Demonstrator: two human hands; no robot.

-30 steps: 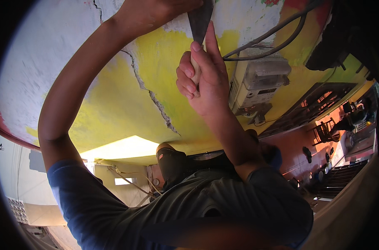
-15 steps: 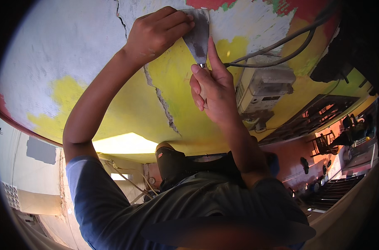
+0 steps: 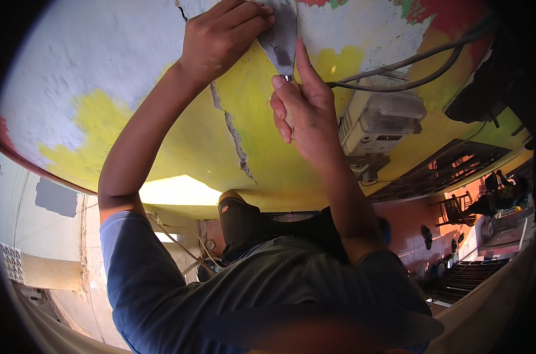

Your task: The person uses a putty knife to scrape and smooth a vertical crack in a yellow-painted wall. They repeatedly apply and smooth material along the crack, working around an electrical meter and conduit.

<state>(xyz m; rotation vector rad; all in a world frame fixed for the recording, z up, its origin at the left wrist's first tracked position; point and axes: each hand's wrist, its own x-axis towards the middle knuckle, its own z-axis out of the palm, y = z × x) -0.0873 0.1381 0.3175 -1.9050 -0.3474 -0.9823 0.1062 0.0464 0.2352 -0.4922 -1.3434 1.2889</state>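
A putty knife [image 3: 278, 44] with a broad grey blade, smeared dark in the middle, lies against the painted wall [image 3: 280, 165] at the top of the view. My right hand [image 3: 309, 115] is closed round its pale handle, with the index finger stretched along the blade's right edge. From the left, my left hand [image 3: 224, 38] reaches up with bent fingers, their tips gripping the blade's left edge. The blade's top end runs out of view. Below my left hand, a jagged crack [image 3: 235, 138] runs down through the yellow paint.
Right of my right hand a meter box [image 3: 383, 115] is fixed to the wall, with dark cables [image 3: 409, 62] looping above it. A dark vent grille [image 3: 451, 168] sits farther right. Chairs [image 3: 456, 209] stand at the far right; light poles [image 3: 188, 248] lean at the lower left.
Both hands and the putty knife sit slightly higher in the picture, and the wall view has shifted a little. My grip on the knife looks the same.
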